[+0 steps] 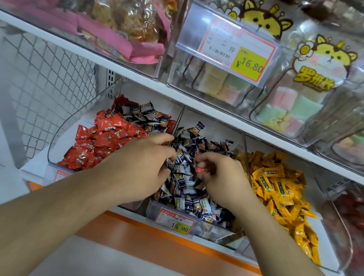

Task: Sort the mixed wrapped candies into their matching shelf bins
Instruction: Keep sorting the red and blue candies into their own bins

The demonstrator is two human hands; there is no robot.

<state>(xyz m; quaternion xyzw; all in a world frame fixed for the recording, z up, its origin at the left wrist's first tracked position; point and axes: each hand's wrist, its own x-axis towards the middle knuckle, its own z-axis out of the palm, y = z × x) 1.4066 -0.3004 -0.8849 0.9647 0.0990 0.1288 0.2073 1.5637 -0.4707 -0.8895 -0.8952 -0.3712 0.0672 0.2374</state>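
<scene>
One red candy [200, 170] is pinched in the right hand's [221, 180] curled fingertips above the middle bin [212, 226] of navy candies [191, 184]. At nine o'clock of it, the left hand [143, 163] digs curled fingers into that pile, gripping wrappers. Red candies [100, 143] fill the nine-o'clock bin, yellow candies [282, 192] the three-o'clock one.

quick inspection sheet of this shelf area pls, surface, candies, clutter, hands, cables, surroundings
surface: white lower shelf with clear bins
job's things: red candies in left bin, with some dark ones at its back; dark blue candies in middle bin; yellow candies in right bin
clutter: nothing seen
grippers: left hand digs in dark candies; right hand pinches a red candy
cables: nothing seen
surroundings: price tag; upper shelf snack bins
</scene>
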